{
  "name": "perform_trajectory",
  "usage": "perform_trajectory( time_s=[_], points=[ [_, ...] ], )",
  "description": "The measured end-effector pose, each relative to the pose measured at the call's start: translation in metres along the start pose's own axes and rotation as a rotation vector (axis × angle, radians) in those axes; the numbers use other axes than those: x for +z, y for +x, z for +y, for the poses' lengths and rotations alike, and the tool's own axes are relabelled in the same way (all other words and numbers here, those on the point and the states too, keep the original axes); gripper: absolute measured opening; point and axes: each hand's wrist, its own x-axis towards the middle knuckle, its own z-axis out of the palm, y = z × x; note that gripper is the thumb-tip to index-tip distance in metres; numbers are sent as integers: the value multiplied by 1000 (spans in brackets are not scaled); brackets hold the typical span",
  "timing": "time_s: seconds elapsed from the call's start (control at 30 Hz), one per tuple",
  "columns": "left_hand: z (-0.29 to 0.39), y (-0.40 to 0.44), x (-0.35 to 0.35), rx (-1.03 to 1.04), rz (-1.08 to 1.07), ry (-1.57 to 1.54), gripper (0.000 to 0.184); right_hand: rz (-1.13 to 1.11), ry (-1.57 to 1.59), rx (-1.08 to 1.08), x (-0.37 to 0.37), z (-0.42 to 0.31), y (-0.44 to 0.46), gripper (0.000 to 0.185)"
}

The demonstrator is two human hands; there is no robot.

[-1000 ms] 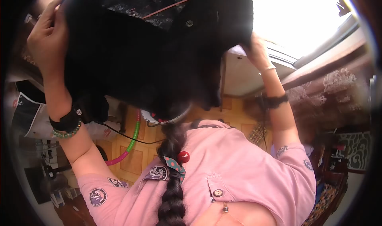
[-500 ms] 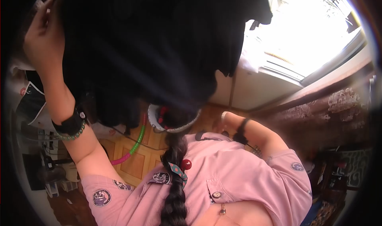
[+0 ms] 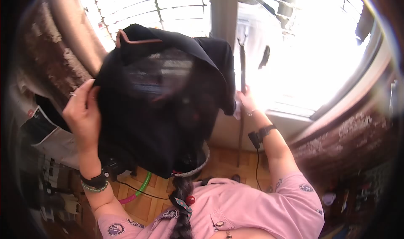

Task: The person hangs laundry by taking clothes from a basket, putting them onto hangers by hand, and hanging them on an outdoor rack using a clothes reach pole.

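Note:
A black garment [image 3: 168,112] hangs in front of me, with a thin pinkish hanger [image 3: 143,41] showing at its top. My left hand [image 3: 84,112] pinches the garment's left edge between thumb and fingers. On the right, my right hand [image 3: 248,100] is closed around a long dark pole [image 3: 242,66] with a forked tip, which stands upright beside the garment. Below the garment, a pale basket [image 3: 204,163] is partly covered and holds dark and red items.
Bright barred windows [image 3: 181,5] fill the top. Patterned curtains [image 3: 353,129] hang at both sides. A pink and green hoop [image 3: 144,184] lies on the wooden floor [image 3: 219,161]. A black cable hangs from my right wrist.
My right hand has gone from low near the floor up to the pole, which it now grips. The garment and my left hand appear lower and farther right, and the view has tilted up toward the windows.

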Motion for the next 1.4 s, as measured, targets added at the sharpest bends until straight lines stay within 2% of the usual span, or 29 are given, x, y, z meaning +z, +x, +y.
perform_trajectory(
  time_s=[0.03,0.1,0.13,0.17,0.2,0.23,0.27,0.3,0.37,0.43,0.5,0.57,0.63,0.8,0.87,1.2,1.3,1.37,1.4],
  points=[
    [4,1,0,24,6,-30,16,-53,-12,200,-1,-19,-4,42],
    [4,0,1,22,1,-62,14,0,19,191,4,-1,-6,29],
    [3,0,3,16,12,-89,13,101,-82,91,-4,-56,-29,28],
    [4,0,4,15,-2,-95,13,148,-83,-38,-9,-63,-38,25],
    [5,-1,6,-2,-9,-114,12,125,-9,31,-17,-75,-50,22],
    [11,0,9,-17,-16,-133,12,132,-44,-71,-26,-84,-64,20],
    [13,0,13,-20,-21,-157,12,124,-80,-72,-34,-111,-80,18],
    [15,0,18,-23,-18,-153,12,133,-166,-322,-42,-141,-94,14],
    [18,-1,29,-41,-50,-201,9,-62,70,-213,-54,-167,-116,10],
    [26,2,41,-30,-69,-223,8,-216,170,-135,-61,-205,-137,9],
    [37,7,55,-10,-67,-247,7,-371,212,-135,-57,-217,-151,12],
    [51,15,65,-2,-62,-282,7,-467,119,-213,-53,-239,-157,15],
    [64,24,74,7,-51,-309,7,-552,131,-141,-48,-241,-154,18],
    [95,37,89,13,-63,-389,8,-532,192,-103,-52,-246,-138,19],
    [109,41,97,17,-70,-402,8,-575,235,-22,-62,-246,-132,19],
    [157,47,133,3,-89,-477,8,-620,242,14,-93,-231,-116,17],
    [172,38,148,48,-121,-519,8,-537,334,32,-106,-229,-105,16],
    [178,30,160,38,-149,-521,9,-488,310,-93,-118,-227,-99,15],
    [180,29,163,90,-82,-442,12,-448,417,-36,-121,-225,-100,13]
  ],
)
